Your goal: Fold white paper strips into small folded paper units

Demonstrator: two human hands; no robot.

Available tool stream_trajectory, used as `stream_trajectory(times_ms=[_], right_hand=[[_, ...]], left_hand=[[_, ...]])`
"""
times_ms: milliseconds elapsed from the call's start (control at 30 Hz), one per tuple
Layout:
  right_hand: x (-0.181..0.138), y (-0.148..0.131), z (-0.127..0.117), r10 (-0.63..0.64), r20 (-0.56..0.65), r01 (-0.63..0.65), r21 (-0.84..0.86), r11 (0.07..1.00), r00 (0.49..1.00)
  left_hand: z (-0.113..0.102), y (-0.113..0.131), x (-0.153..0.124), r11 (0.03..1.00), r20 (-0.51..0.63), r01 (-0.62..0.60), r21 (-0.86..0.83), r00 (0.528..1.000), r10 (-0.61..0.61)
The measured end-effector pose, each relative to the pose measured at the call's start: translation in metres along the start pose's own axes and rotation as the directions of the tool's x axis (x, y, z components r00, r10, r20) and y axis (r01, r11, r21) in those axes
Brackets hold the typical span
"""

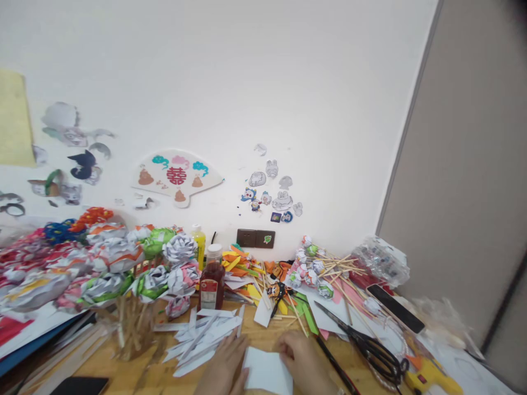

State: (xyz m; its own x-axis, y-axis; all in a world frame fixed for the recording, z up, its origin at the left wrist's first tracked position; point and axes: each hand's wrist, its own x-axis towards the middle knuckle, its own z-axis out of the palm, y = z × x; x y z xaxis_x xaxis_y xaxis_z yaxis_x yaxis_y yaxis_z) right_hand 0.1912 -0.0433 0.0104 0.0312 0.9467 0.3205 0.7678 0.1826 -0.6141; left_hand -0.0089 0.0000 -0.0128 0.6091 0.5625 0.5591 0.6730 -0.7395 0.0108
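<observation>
Down at the front of the table [152, 373], the action centred on a small white paper [267, 373], lying between two bare hands! On came the left hand [225, 362], fingers stretched long and side by side, thumb at the paper's left edge; with the blur down there, I could not tell whether it truly gripped or merely braced. Across from it the right hand [302, 356] had its fingers curled in, pinching the sheet at the upper right.

So, which step was it? By the look of it, the sheet was being steadied or worked by hand, perhaps at a fold. The next move seemed to call for an even hold on both sides, edges kept square, and no sliding.

And what a crowd around it! White strips [197, 343] lay heaped just beyond the left hand, the bottle [209, 293] stood behind them, and flowers [111, 255] massed on the left. To the right ran a pen [335, 362], then open scissors [358, 338], then the glue gun [432, 377], all three lying apart from the paper.
</observation>
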Motion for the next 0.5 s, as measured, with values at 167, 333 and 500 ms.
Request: stream_trajectory(times_ms=[167, 333, 500], right_hand=[[-0.005, 0.003, 0.008, -0.156, -0.012, 0.155, -0.043, 0.987, 0.988], [-0.004, 0.007, 0.015, -0.295, 0.028, 0.296, -0.147, 0.944, 0.955], [0.003, 0.021, 0.035, -0.342, 0.067, 0.347, -0.275, 0.896, 0.937]], left_hand=[[0.004, -0.002, -0.003, 0.998, 0.003, -0.06, -0.003, 0.998, 0.06], [0.002, -0.004, -0.001, 0.981, -0.015, -0.194, -0.025, 0.981, 0.194], [0.001, -0.007, 0.005, 0.958, -0.073, -0.285, 0.016, 0.956, 0.285]])
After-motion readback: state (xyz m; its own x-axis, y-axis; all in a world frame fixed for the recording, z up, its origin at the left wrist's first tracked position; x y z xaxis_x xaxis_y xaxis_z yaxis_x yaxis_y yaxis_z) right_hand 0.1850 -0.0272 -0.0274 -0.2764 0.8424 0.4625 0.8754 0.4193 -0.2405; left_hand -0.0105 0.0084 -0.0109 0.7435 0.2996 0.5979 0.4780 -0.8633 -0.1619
